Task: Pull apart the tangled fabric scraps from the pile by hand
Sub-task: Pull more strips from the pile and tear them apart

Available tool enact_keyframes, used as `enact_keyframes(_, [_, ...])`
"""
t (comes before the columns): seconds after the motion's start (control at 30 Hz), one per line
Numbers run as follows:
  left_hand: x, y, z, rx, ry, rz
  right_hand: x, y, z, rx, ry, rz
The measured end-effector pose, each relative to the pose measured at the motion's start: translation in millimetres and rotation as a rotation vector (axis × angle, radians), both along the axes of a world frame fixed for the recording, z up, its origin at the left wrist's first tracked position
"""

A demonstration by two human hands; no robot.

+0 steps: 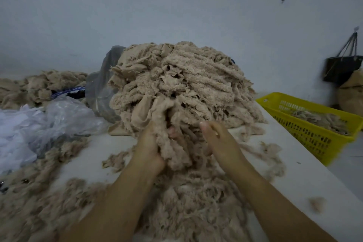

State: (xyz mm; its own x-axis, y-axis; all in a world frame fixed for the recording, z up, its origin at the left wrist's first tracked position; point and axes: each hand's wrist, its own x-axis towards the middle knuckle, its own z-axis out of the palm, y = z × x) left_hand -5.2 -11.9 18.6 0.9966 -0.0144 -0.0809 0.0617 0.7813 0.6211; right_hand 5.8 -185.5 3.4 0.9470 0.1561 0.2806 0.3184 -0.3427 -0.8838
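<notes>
Left hand (151,147) grips a fuzzy beige clump of fabric scraps (176,153), fingers curled round it, at the near foot of the tall beige mound of tangled fabric scraps (182,80). Right hand (218,139) lies against the clump's other side, thumb straight (fingers buried, so its grasp cannot be told). Right of the mound sits a yellow perforated plastic basket (314,139); left of it, crumpled clear plastic bags (64,118).
</notes>
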Motion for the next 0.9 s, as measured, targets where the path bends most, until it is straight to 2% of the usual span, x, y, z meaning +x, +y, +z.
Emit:
enact_keyframes(0.1, [-1.4,-2.5,2.3,-0.034,-0.016,-0.03,-7.3,21.7,-10.0,-0.246,-0.148,0.233])
enact_keyframes(0.2, [-2.8,-10.0,2.9,0.034,-0.078,-0.025,-8.0,22.6,-17.3,-0.291,-0.14,0.257])
enact_keyframes(0.27, [-1.7,-16.4,0.9,0.176,-0.18,0.002,-5.1,18.0,-16.7,-0.218,-0.151,0.205])
enact_keyframes(0.33, [-4.0,-21.8,-4.6,0.473,-0.249,0.002,0.5,11.1,-15.1,-0.125,-0.082,0.116])
enact_keyframes(0.4, [-8.5,-22.7,-10.2,0.866,-0.279,-0.016,5.1,5.9,-12.6,0.098,0.087,0.022])
enact_keyframes(0.43, [-10.3,-21.8,-12.2,1.029,-0.311,-0.05,6.3,3.9,-9.2,0.281,0.183,0.029])
enact_keyframes(0.53, [-5.9,-16.3,-22.3,1.423,-0.359,-0.127,7.3,-6.7,5.4,0.771,0.311,0.119])
enact_keyframes(0.6, [3.2,-10.2,-28.2,1.697,-0.391,0.004,9.0,-15.7,10.1,0.909,0.381,0.095])
enact_keyframes(0.67, [8.8,-4.5,-29.2,1.873,-0.385,0.149,10.4,-21.0,12.0,0.981,0.409,0.036])
enact_keyframes(0.77, [12.4,4.0,-27.6,1.962,-0.317,0.27,12.8,-24.2,11.9,0.953,0.388,-0.062])
enact_keyframes(0.9, [11.7,9.8,-22.0,1.765,-0.303,0.518,11.4,-23.0,17.1,0.761,0.33,-0.165])
